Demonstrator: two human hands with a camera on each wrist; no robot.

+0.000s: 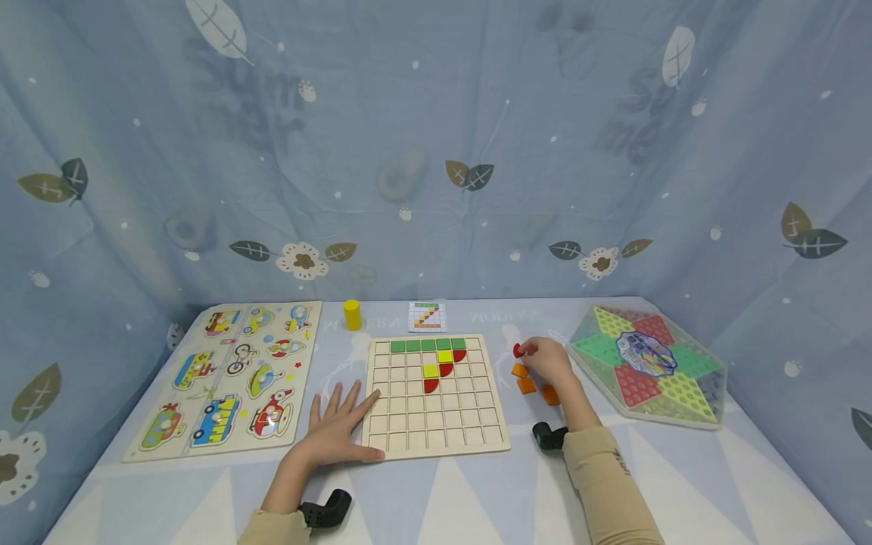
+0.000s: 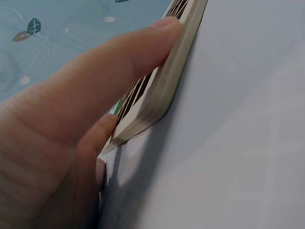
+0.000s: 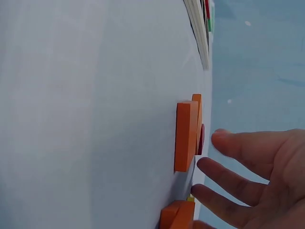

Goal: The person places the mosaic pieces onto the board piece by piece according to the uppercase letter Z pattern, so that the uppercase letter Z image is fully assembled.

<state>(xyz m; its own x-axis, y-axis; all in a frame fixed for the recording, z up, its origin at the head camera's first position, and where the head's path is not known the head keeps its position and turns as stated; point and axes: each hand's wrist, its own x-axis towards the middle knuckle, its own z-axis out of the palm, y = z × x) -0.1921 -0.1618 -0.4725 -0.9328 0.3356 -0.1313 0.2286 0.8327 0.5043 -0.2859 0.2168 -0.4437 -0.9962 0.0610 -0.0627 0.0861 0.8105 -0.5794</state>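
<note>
My left hand lies with spread fingers at the left edge of a wooden grid board. In the left wrist view its thumb rests along the board's near rim. On the board are a row of green squares, two yellow squares and three red quarter-round pieces. Right of the board, my right hand has its fingertips at a loose red piece. The right wrist view shows its thumb and fingers apart, close to that piece and several orange blocks.
A small pattern card lies behind the board, with a yellow cylinder standing to its left. A vehicle puzzle board covers the left side. At the right is a hexagonal Chinese checkers box. A patterned curtain hangs behind the table.
</note>
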